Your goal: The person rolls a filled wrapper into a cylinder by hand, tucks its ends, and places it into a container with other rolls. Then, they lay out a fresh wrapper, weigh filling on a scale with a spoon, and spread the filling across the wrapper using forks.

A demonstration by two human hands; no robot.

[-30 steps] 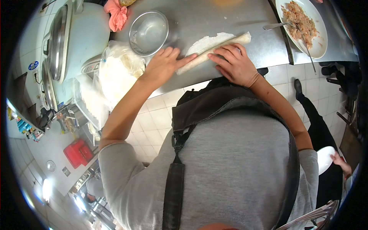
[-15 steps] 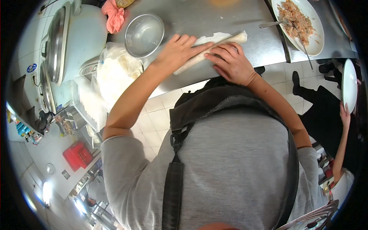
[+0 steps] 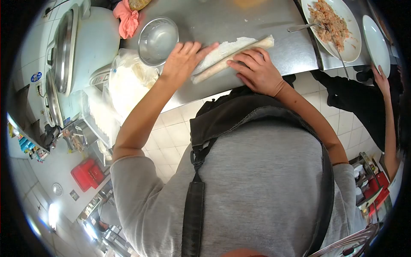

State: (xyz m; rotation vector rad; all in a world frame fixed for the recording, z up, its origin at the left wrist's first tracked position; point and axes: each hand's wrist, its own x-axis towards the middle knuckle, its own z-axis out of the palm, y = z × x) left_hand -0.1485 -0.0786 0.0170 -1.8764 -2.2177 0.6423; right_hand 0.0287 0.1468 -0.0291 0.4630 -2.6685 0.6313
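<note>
Apparently soft, light roll on steel counter, thin sheet along far side; right hand cupped over roll, whether gripping cannot tell; left hand open beside sheet; likely tears easily, best held lightly along length

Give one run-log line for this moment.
left hand: near sheet, contact unclear | right hand: on roll | sheet: flat beyond roll | bowl: beside left hand

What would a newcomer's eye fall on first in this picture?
Probably the pale roll on the metal counter, partly under the right hand, at upper centre. Then the heaped food on the white plate at upper right, and the bright red container at the left.
</note>
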